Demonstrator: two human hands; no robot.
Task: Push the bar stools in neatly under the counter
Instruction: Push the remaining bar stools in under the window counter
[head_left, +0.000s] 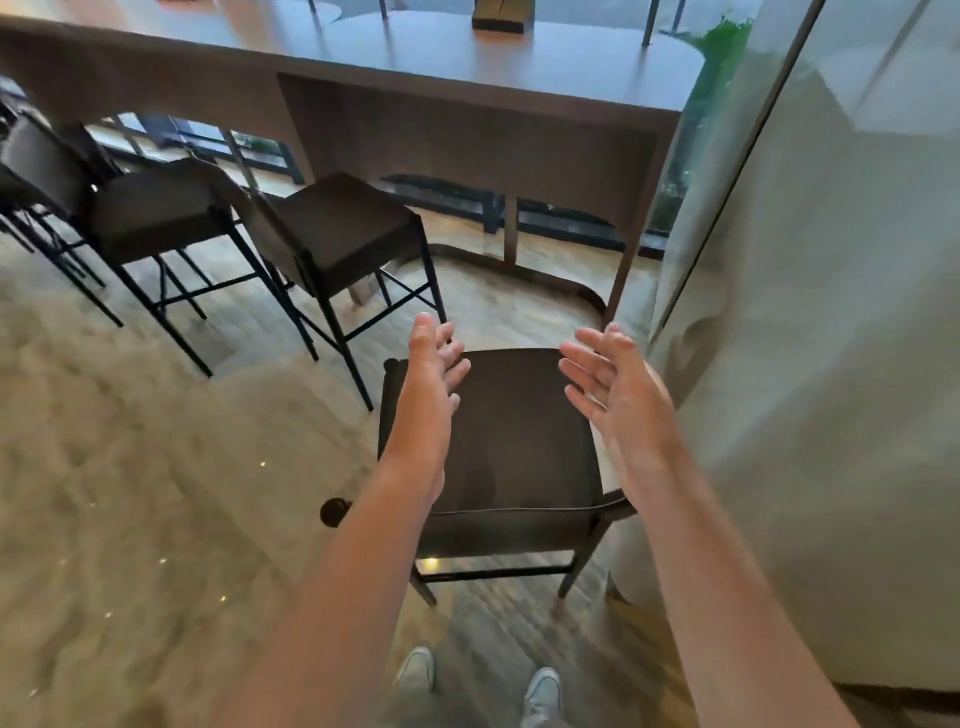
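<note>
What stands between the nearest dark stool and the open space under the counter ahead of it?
Nothing visible: only bare wood floor lies between the nearest dark square-seated stool and the gap under the brown wooden counter. The neighbouring dark stool stands off to its left, outside that path.

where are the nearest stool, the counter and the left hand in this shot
nearest stool (514, 431), head view, bare middle of its seat
counter (467, 62), head view, bare top surface
left hand (431, 374), head view, back of the hand
</note>
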